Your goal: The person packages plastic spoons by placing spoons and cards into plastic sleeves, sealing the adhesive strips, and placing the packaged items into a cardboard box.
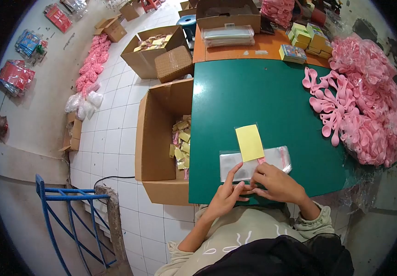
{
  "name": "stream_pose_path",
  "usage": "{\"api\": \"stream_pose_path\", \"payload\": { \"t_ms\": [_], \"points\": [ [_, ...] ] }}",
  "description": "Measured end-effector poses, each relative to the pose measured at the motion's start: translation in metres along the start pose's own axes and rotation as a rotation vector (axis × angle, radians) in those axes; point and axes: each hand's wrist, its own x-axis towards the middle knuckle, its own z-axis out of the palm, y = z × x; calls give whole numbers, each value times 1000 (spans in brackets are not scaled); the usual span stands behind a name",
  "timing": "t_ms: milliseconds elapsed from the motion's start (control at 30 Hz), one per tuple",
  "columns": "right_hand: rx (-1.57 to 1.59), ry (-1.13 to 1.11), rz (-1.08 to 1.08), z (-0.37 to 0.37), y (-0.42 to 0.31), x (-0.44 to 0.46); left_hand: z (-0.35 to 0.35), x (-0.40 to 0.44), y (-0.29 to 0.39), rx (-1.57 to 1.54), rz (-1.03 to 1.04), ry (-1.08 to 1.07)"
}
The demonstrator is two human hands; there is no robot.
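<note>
A yellow card (250,142) lies in a clear sleeve over a stack of clear plastic bags (232,173) near the table's front edge. Just below the card, a small part of a pink spoon (261,160) shows. My right hand (276,184) is closed at that pink end, its fingers bent and partly hiding what they grip. My left hand (227,197) has its index finger stretched toward the card's lower left corner, over the bags, with the thumb apart. The fingertips of both hands come close together below the card.
Loose pink spoons (334,103) and bulging bags of them (373,101) cover the green table's (253,92) right side. Card stacks (293,54) stand at the back. An open carton (157,133) with yellow-card packets is left of the table. A blue metal rack (69,198) stands lower left.
</note>
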Motion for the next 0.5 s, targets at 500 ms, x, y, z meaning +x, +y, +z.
{"api": "stream_pose_path", "payload": {
  "t_ms": [500],
  "points": [
    [-291,61,-207,19,-16,2,-2,15,-10,0,95,57]
  ]
}}
